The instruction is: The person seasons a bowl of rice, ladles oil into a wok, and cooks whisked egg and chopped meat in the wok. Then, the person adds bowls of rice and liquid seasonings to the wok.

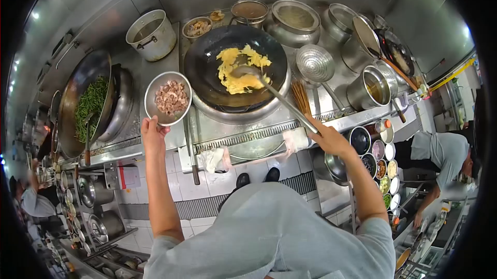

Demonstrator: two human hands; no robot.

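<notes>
My left hand (154,131) grips the near rim of a metal bowl (150,104) that holds small pieces of pinkish-brown meat (172,97). The bowl is tilted a little, just left of the black wok (207,66). My right hand (330,138) is wrapped around the long handle of a cooking ladle (282,97). Its head rests in yellow scrambled egg (235,83) in the middle of the wok. Part of the ladle's head is hidden by the egg.
A perforated strainer (315,63) and a bamboo brush (300,97) lie right of the wok. Metal pots (295,20) line the back. At left, another wok (70,108) holds green vegetables. Ingredient tubs (382,169) stand low at right, near another person (440,154).
</notes>
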